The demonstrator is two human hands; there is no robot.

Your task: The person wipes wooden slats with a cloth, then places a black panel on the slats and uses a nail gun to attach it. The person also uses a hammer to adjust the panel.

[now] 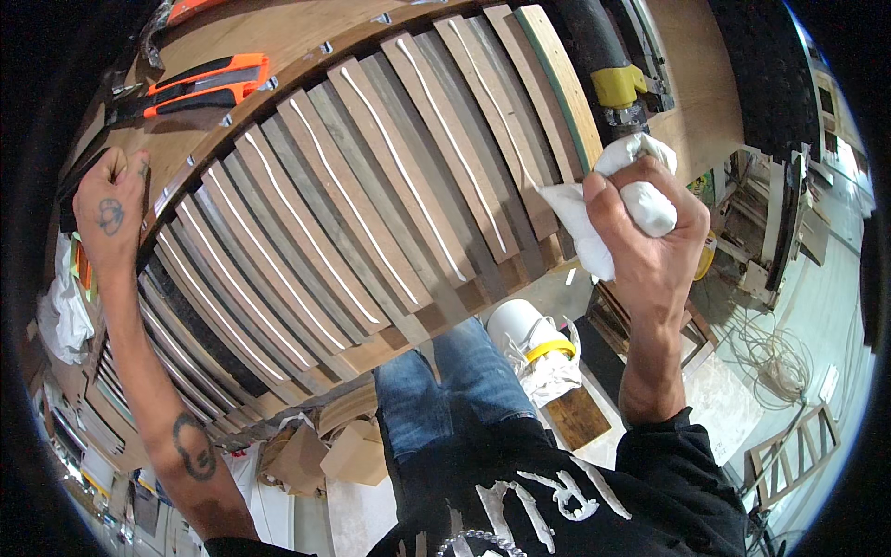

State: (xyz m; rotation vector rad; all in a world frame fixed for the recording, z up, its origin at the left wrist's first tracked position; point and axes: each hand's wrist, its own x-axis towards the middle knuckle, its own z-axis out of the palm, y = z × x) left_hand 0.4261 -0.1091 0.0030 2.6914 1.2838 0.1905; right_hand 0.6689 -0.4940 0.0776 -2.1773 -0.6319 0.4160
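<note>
My right hand (650, 218) is closed around a soft white piping bag (583, 227), its top bunched above my fist. The bag's narrow tip points left and touches a brown wooden strip (501, 139), at the lower end of a thin white bead of what looks like glue. Several other brown strips (367, 153) lie side by side to the left, each with a white bead along its length, with grey strips between them. My left hand (111, 204) is curled closed by the far left end of the wooden rail (295, 67); whatever its fingers hold is hidden.
An orange and black utility knife (209, 85) lies beyond the rail. A dark tool with a yellow collar (617, 85) is at the back right. Below the bench edge stand a white bucket (515, 325) and cardboard boxes (357, 455). Coiled wire (775, 357) lies on the right floor.
</note>
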